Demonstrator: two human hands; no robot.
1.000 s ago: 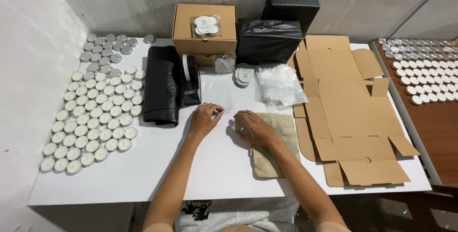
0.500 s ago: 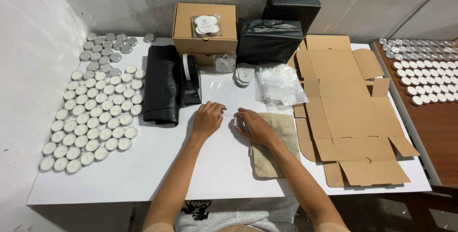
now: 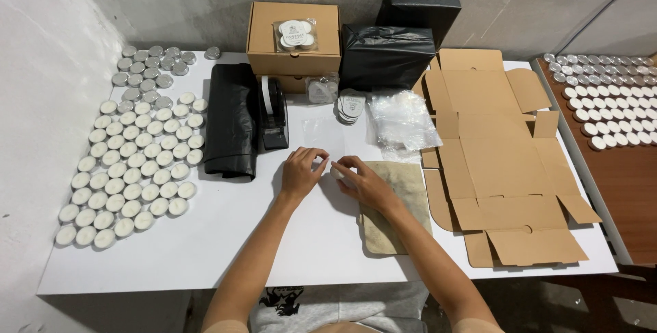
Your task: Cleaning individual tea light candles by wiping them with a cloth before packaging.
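Since approx 1 s ago both hands drew closer together at table centre. Left hand [image 3: 302,173] and right hand [image 3: 359,181] now pinch a small clear bag [image 3: 328,164], fingertips touching. Step judged: handling/opening bag. Next needs a tealight [image 3: 183,190] from the rows at left.

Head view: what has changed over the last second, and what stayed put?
The left hand and right hand have drawn slightly closer, fingertips now nearly meeting over a small clear bag on the white table. What they pinch is too small to tell. The tealights, tape dispenser and flat cardboard box stayed put.
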